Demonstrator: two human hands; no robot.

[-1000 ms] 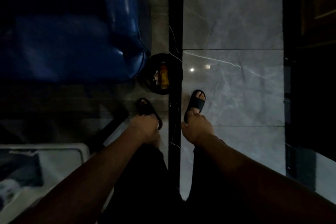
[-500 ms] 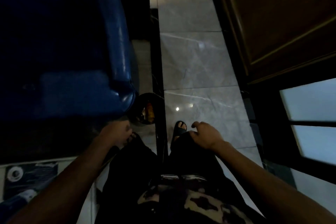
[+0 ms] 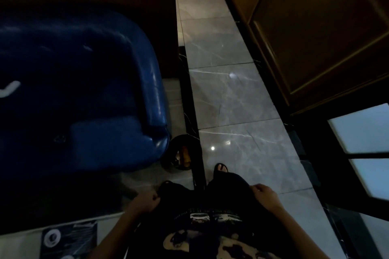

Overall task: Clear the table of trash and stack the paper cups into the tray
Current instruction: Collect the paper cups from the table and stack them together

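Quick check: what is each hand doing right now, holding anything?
Left hand: fingers curled at the dark shorts, no object visible.
Right hand: fingers curled at the shorts, no object visible.

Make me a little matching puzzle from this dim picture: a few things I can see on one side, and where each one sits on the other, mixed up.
Things:
1. blue armchair
2. round black bin
3. wooden door
4. right hand

Places:
A. resting on the dark trousers, low in the view
B. upper right, beside the tiled floor
C. filling the left side
D. on the floor at the armchair's corner, ahead of the feet

Pairs: 1-C, 2-D, 3-B, 4-A
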